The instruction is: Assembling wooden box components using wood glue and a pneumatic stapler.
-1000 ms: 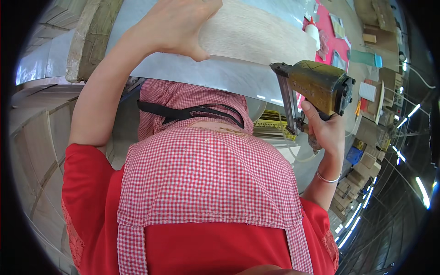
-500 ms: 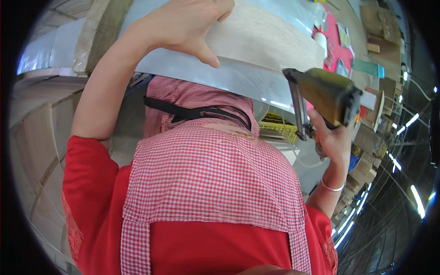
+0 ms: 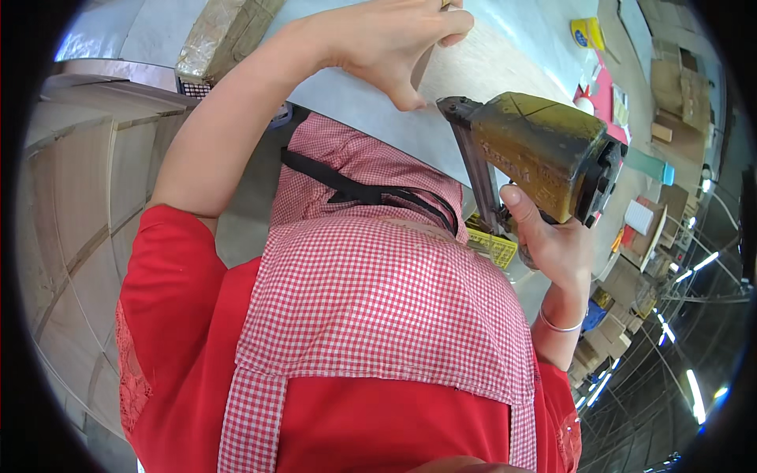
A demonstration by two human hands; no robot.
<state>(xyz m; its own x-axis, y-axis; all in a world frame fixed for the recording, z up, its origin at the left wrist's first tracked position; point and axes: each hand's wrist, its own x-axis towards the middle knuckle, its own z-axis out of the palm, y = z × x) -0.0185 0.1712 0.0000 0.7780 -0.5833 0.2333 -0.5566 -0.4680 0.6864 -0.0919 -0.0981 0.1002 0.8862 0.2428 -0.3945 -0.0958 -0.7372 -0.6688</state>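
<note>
My right hand (image 3: 556,248) is wrapped around the grip of a pneumatic nail gun (image 3: 544,150), a worn yellow-brown tool with a dark nose and magazine. The nose points left, close to a pale wooden board (image 3: 481,67) on the worktable. At the board's left end, my left hand (image 3: 394,47) grips it, the thumb on the near side and the fingers over the far side. Part of the board is hidden behind the nail gun, and some left fingertips are cut off by the upper edge of view.
The pale worktable (image 3: 347,98) has its near edge against my checked apron. Plastic-wrapped material (image 3: 217,39) stands at the left, above wooden panels (image 3: 71,181). A yellow tub (image 3: 586,33), a pink sheet (image 3: 605,98) and a teal bottle (image 3: 648,167) lie to the right. Below is a yellow crate (image 3: 493,246).
The nail gun has come left and nearer the board's left end, and appears larger. My left hand has shifted right in view and now closes on the board's end. The whole view has turned slightly.
</note>
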